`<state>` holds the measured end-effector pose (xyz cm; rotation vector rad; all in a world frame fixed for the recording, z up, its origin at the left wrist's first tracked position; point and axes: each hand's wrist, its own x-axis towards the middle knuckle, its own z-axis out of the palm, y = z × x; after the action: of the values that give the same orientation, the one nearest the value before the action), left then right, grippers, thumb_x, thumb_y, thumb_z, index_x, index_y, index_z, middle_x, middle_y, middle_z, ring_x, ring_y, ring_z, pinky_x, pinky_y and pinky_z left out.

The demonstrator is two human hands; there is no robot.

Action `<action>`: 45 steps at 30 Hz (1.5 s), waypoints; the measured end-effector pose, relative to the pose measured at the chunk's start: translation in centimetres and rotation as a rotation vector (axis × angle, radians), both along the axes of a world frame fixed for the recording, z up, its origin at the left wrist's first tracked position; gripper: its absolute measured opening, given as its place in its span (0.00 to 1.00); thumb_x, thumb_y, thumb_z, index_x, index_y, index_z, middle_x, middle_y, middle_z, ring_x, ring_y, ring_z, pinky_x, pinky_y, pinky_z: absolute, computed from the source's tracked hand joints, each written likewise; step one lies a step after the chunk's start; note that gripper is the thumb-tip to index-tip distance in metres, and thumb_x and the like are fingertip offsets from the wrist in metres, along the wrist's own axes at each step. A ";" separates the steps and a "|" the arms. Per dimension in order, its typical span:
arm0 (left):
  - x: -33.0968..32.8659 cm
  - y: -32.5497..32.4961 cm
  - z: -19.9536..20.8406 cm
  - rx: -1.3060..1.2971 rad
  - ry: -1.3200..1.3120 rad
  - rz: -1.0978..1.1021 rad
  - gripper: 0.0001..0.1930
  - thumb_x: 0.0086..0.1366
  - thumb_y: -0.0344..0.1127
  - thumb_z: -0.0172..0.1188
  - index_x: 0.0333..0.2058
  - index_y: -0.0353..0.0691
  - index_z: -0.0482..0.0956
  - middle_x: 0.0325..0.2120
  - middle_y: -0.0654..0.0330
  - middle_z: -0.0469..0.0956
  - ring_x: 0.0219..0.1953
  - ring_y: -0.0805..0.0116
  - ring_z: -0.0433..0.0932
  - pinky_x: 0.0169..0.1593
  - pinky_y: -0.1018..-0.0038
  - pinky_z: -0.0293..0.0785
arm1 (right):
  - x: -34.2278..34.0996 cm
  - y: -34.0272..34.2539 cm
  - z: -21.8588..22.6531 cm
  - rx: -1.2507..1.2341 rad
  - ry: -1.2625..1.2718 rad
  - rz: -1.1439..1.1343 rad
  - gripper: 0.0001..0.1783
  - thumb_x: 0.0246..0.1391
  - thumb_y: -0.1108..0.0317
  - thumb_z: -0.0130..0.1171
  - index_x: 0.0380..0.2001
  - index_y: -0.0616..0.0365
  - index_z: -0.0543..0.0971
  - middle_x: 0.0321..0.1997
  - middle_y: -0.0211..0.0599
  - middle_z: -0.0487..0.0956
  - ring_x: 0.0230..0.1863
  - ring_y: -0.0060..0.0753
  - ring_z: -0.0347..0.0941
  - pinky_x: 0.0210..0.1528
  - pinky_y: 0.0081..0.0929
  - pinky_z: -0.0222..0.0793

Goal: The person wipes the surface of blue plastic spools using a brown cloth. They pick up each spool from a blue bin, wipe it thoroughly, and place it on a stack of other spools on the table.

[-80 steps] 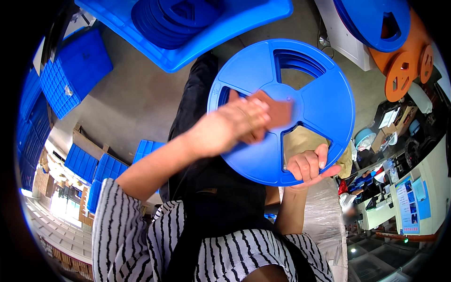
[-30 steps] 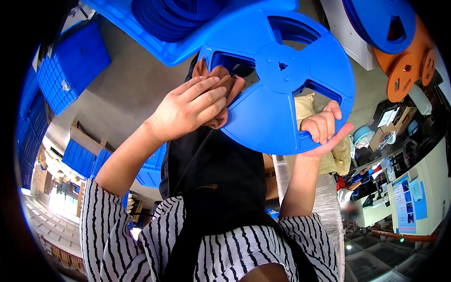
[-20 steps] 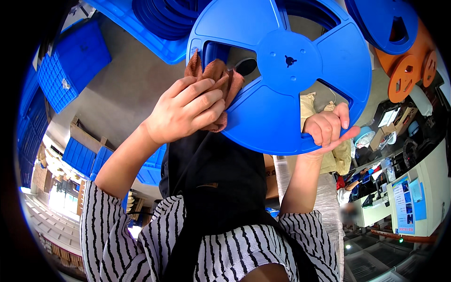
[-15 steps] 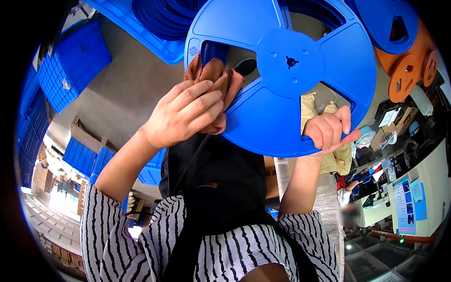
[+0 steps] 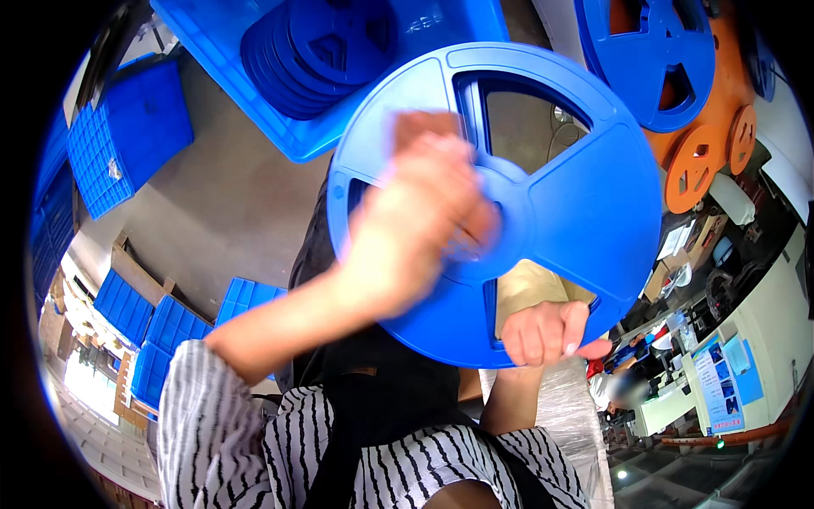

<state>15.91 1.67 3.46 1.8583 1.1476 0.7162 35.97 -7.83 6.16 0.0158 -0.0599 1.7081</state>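
We see our left hand (image 5: 415,216) swing from the edge of the reel's left window, where it was half a second ago, to the hub and upper-left panel, smeared by motion. We take this as a wiping stroke under way across the face. The blue reel (image 5: 585,204) also sits lower in our view, though our head may have shifted too. It is held up before our body, its upper part overlapping the blue tub (image 5: 292,151) in view; we cannot tell whether anything supports it behind. Our left forearm reaches diagonally up from the lower left, the grip closed over a brown cloth (image 5: 421,125), palm toward the reel. Our right hand (image 5: 543,333) rises from below, its grip curled around the lower rim by the bottom window.
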 end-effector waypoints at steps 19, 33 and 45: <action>-3.5 -1.2 -5.1 -0.159 0.191 -0.185 0.23 0.52 0.23 0.61 0.50 0.39 0.77 0.53 0.49 0.73 0.56 0.51 0.72 0.59 0.62 0.68 | 2.8 -1.8 -0.1 -0.187 -0.052 -0.082 0.26 0.59 0.43 0.53 0.33 0.58 0.66 0.09 0.22 0.62 0.06 0.14 0.54 0.09 0.14 0.48; -7.5 -0.8 -0.7 0.040 0.183 -0.661 0.25 0.49 0.44 0.69 0.46 0.43 0.78 0.44 0.63 0.76 0.33 0.69 0.74 0.34 0.68 0.73 | 2.9 -1.6 -2.3 -0.366 0.139 -0.224 0.19 0.62 0.52 0.55 0.33 0.53 0.61 0.11 0.22 0.61 0.09 0.13 0.57 0.12 0.13 0.50; -10.3 -2.1 -1.0 -0.125 0.079 -0.462 0.17 0.53 0.26 0.62 0.43 0.37 0.75 0.39 0.58 0.78 0.29 0.60 0.74 0.31 0.71 0.74 | 0.8 3.7 -1.6 -0.806 -0.383 -0.137 0.45 0.56 0.36 0.51 0.60 0.66 0.61 0.32 0.36 0.73 0.30 0.30 0.70 0.29 0.25 0.67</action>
<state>5.62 -0.39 2.46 1.9580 0.7455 0.3047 36.73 -4.10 4.56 -0.8913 0.3374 1.4754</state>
